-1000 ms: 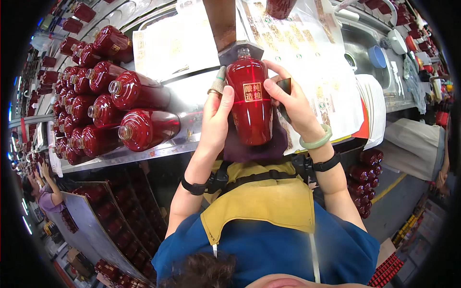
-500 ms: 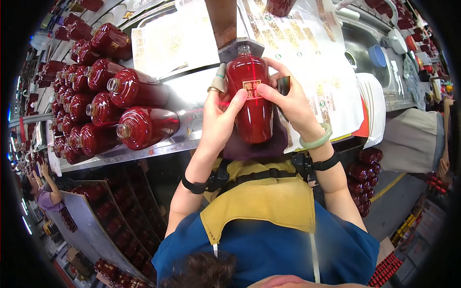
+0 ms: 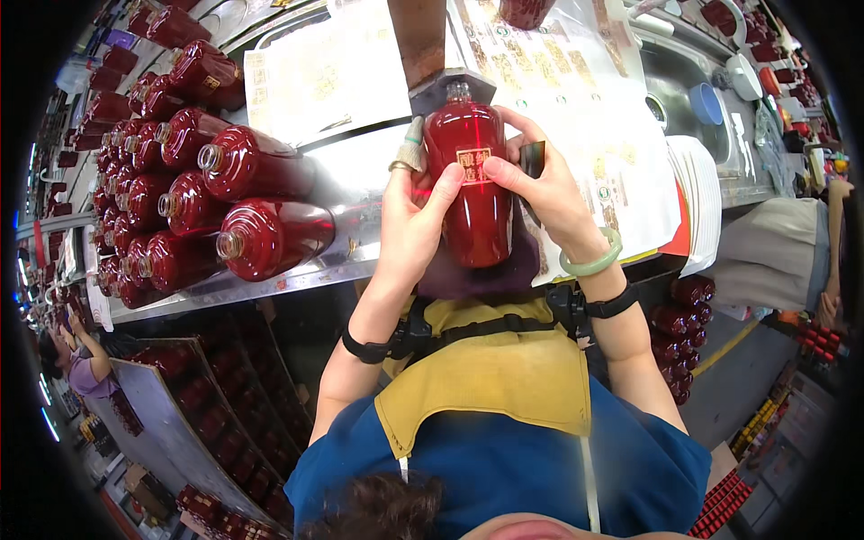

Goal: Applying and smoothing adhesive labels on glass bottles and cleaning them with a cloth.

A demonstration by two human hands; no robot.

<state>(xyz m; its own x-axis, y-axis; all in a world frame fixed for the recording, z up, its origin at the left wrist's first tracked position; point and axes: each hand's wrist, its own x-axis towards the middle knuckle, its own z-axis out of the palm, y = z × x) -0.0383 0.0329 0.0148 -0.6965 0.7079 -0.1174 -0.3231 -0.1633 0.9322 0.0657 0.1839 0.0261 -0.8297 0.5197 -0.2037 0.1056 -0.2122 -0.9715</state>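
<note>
- The left hand (image 3: 409,216) wraps around the left side of a red glass bottle (image 3: 468,193); its thumb lies across the front of the glass, reaching toward the small square label (image 3: 473,166), and a wrapped, ringed finger shows at the bottle's upper left shoulder.
- The right hand (image 3: 544,193) grips the same bottle from the right, thumb tip pressed at the label's right edge, fingers curled behind; a small dark object (image 3: 533,157) is tucked between those fingers and the glass, and what it is cannot be told.
- The bottle is held neck away from the person, above the near edge of the metal counter (image 3: 346,175), its base over a dark cloth pad (image 3: 468,274).
- A pale green bangle (image 3: 591,261) sits on the right wrist, and black straps circle both forearms.
- To the left on the counter, many more red bottles (image 3: 265,236) lie on their sides in rows, open necks pointing left.
- Sheets of printed labels (image 3: 585,108) are spread on the counter behind and to the right of the held bottle, with another sheet (image 3: 324,81) to its left.
- A stack of white sheets (image 3: 700,202) lies at the counter's right end, near a steel sink (image 3: 684,76).
- More red bottles (image 3: 684,310) are stored low on the right, beside the person's right arm.
</note>
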